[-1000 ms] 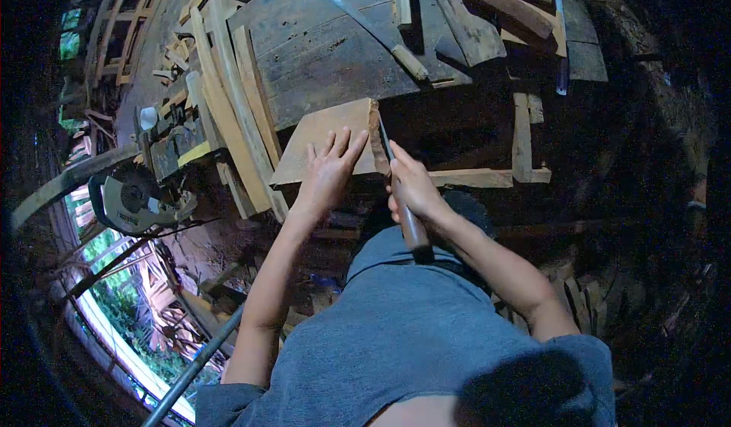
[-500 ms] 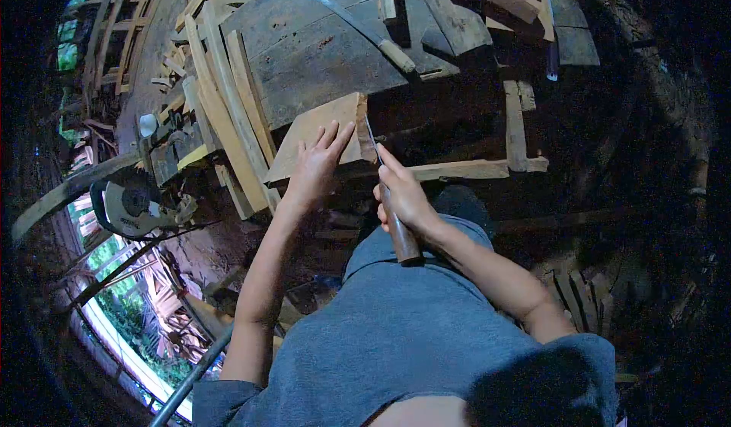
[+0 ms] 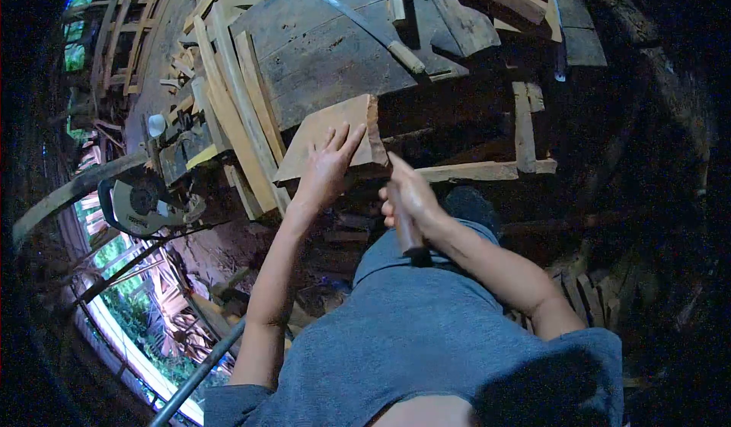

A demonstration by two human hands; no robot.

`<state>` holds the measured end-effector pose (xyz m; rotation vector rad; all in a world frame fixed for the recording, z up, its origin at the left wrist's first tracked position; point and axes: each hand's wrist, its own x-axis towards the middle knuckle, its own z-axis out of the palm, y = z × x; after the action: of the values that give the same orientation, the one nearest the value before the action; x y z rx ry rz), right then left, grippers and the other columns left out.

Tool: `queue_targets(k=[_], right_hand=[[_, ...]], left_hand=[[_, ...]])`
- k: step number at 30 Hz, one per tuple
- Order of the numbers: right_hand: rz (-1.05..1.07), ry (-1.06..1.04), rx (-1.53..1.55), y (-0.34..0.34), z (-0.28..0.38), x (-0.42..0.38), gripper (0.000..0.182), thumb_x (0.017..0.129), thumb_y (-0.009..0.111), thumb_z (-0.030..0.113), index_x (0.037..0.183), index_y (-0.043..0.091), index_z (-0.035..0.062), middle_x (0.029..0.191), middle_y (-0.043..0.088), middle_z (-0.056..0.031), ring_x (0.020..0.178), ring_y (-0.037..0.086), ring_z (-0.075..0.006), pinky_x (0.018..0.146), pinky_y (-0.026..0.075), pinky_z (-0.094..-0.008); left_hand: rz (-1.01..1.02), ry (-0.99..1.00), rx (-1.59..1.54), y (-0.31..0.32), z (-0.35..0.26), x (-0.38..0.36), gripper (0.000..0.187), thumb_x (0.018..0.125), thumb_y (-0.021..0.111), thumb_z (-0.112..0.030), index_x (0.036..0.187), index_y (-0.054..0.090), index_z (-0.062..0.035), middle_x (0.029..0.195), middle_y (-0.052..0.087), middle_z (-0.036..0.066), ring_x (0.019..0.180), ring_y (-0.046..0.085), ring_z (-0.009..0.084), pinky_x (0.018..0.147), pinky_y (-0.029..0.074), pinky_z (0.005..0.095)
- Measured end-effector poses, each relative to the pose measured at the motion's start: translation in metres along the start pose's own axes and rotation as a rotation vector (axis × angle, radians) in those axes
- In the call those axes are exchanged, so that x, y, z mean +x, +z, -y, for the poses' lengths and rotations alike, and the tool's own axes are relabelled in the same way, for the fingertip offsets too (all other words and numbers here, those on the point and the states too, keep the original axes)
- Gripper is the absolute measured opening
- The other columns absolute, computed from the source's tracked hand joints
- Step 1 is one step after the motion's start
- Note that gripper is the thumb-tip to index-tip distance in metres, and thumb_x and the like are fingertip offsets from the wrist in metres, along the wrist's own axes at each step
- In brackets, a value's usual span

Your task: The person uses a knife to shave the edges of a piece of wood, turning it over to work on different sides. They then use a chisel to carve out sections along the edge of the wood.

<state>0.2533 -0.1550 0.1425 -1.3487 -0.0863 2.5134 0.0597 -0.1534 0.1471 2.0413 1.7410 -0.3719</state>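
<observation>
My left hand (image 3: pixel 329 170) lies on a flat wooden block (image 3: pixel 335 119), fingers stretched and spread over its top face. The block rests at the near edge of the workbench (image 3: pixel 320 54), its rough, chipped side facing right. In a closed grip, my right hand (image 3: pixel 413 195) holds a knife by its thick brown wooden handle (image 3: pixel 409 237), just below and right of the block's near right corner. I cannot make out the blade now. A long blade with a pale wooden handle (image 3: pixel 407 58) lies on the bench beyond the block.
Long wooden strips (image 3: pixel 232 107) lean along the bench's left side. A circular-type power tool (image 3: pixel 133 205) stands at the left. Dark wood pieces (image 3: pixel 499 4) and another long blade (image 3: pixel 557 23) are at the back right. A wooden beam (image 3: pixel 472 171) runs right of the block.
My right hand and the knife have shifted slightly right; the blade, seen earlier along the block's chipped side, no longer shows. The whole view has shifted slightly. My left hand stays on the block.
</observation>
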Motion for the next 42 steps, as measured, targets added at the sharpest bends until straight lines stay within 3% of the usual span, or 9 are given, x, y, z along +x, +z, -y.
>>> queue_targets(k=[1,3,6,11,16,26,36,38,42], right_hand=[[-0.046,-0.063,-0.048,-0.003,0.006,0.003,0.052,0.102,0.035,0.024,0.153,0.028,0.0254,0.074,0.050,-0.0061,0.047,0.051,-0.0166,0.039,0.047,-0.0343],[-0.024,-0.199,-0.166,-0.015,0.017,0.001,0.054,0.102,0.035,0.024,0.155,0.026,0.0253,0.074,0.049,-0.0047,0.048,0.051,-0.0148,0.040,0.048,-0.0328],[0.066,-0.161,-0.407,-0.013,0.024,-0.009,0.053,0.102,0.035,0.024,0.154,0.028,0.0250,0.076,0.050,-0.0051,0.046,0.051,-0.0149,0.038,0.047,-0.0333],[-0.060,-0.160,-0.307,-0.001,0.027,0.017,0.051,0.104,0.037,0.026,0.154,0.030,0.0219,0.071,0.049,-0.0051,0.045,0.051,-0.0151,0.038,0.046,-0.0316],[0.038,-0.155,-0.332,-0.013,0.022,-0.003,0.050,0.104,0.037,0.026,0.154,0.030,0.0214,0.072,0.049,-0.0056,0.045,0.050,-0.0148,0.038,0.046,-0.0314],[0.057,-0.106,-0.225,-0.005,0.035,0.003,0.050,0.105,0.036,0.028,0.154,0.029,0.0234,0.075,0.049,-0.0060,0.045,0.050,-0.0149,0.037,0.046,-0.0314],[0.071,-0.064,-0.071,0.002,0.037,0.019,0.051,0.106,0.033,0.027,0.155,0.022,0.0258,0.075,0.050,-0.0069,0.047,0.050,-0.0160,0.041,0.049,-0.0335],[-0.024,-0.078,-0.080,0.012,0.039,0.027,0.051,0.106,0.033,0.027,0.156,0.022,0.0246,0.077,0.050,-0.0071,0.048,0.050,-0.0162,0.041,0.048,-0.0334],[0.057,-0.002,0.003,0.008,0.043,-0.004,0.051,0.106,0.034,0.027,0.155,0.023,0.0239,0.083,0.051,-0.0075,0.050,0.050,-0.0170,0.043,0.050,-0.0333]], left_hand=[[0.009,-0.015,0.071,0.002,0.001,0.000,0.101,0.068,0.075,0.002,0.154,0.028,-0.0232,0.152,0.038,0.018,0.138,0.039,0.0416,0.106,0.037,0.0552],[-0.007,-0.005,0.042,0.001,0.002,0.001,0.101,0.068,0.072,0.005,0.154,0.027,-0.0236,0.152,0.038,0.018,0.138,0.038,0.0416,0.106,0.037,0.0568],[-0.003,-0.006,0.028,-0.001,-0.002,-0.002,0.099,0.069,0.067,0.009,0.154,0.027,-0.0237,0.153,0.038,0.018,0.138,0.038,0.0416,0.106,0.035,0.0604],[0.001,0.002,0.054,-0.004,-0.003,0.000,0.091,0.074,0.058,0.011,0.154,0.029,-0.0231,0.153,0.037,0.019,0.138,0.038,0.0420,0.106,0.033,0.0647],[0.055,-0.003,0.025,-0.015,-0.003,0.003,0.081,0.081,0.053,0.007,0.153,0.030,-0.0234,0.153,0.037,0.018,0.139,0.037,0.0417,0.106,0.031,0.0656],[0.059,0.013,0.044,-0.013,0.003,0.004,0.085,0.077,0.057,0.007,0.153,0.031,-0.0225,0.153,0.037,0.017,0.139,0.037,0.0404,0.106,0.034,0.0623],[0.070,0.027,-0.061,-0.020,0.002,0.006,0.090,0.073,0.065,0.004,0.152,0.029,-0.0191,0.151,0.038,0.020,0.137,0.039,0.0430,0.103,0.034,0.0663],[0.077,0.025,-0.026,-0.021,0.007,0.008,0.092,0.072,0.065,0.005,0.153,0.029,-0.0194,0.152,0.037,0.019,0.137,0.039,0.0428,0.103,0.034,0.0659],[0.085,0.041,-0.076,-0.024,0.008,0.008,0.094,0.071,0.065,0.007,0.153,0.027,-0.0196,0.153,0.036,0.019,0.137,0.039,0.0426,0.104,0.034,0.0643]])
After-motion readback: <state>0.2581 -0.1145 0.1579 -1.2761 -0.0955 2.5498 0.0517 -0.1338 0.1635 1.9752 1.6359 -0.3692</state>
